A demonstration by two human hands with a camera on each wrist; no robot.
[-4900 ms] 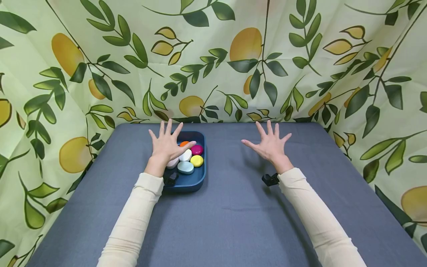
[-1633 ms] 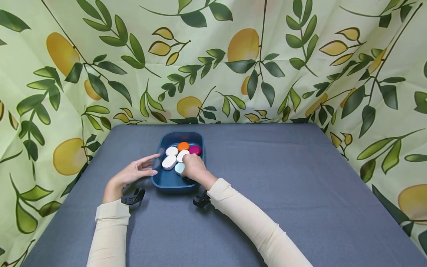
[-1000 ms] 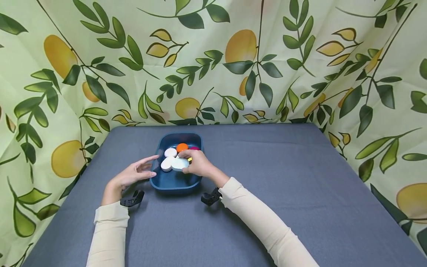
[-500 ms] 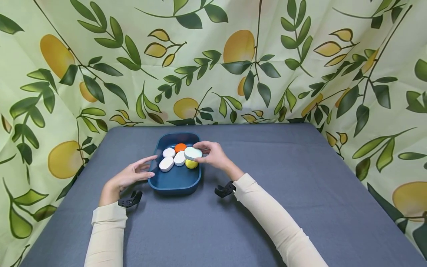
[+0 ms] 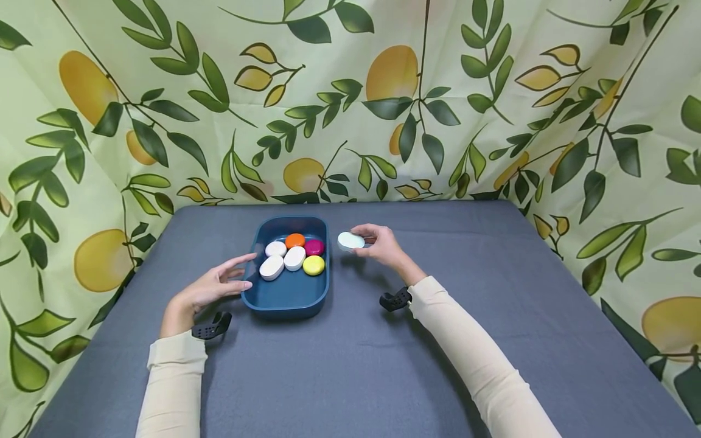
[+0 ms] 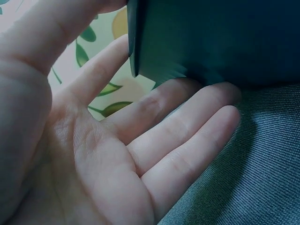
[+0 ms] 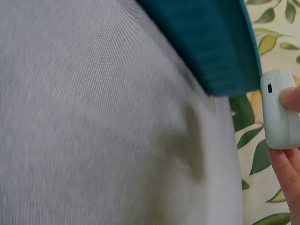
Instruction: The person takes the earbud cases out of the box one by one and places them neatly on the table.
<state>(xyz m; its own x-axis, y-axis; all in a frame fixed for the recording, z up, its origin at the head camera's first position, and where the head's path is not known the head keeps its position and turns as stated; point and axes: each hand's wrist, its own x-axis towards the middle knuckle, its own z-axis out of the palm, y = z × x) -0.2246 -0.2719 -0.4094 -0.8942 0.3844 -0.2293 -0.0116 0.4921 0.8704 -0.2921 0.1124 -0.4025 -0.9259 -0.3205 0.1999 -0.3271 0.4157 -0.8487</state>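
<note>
Beside the bin (image 5: 287,309), head view: the right hand (image 5: 383,246) pinches an oval case (image 5: 350,241) aloft, long axis crosswise. Left wrist: the left hand (image 6: 108,143), fingers loosely extended, touches the bin. Right wrist: the case spans top-to-bottom, its port (image 7: 269,88) leftward.

Just left of the right hand (image 5: 383,247), beyond the pale gadget (image 5: 350,241) it pinches: the box (image 5: 287,314), wall in our way. To that hand's right and nearside, bare cloth (image 5: 471,261), room to pass. Ahead, curtain (image 5: 334,55) blocks us. Left hand (image 5: 210,289) at the box's outer wall; right of it we see free floor inside, rounded pieces (image 5: 294,258) crowding beyond.
</note>
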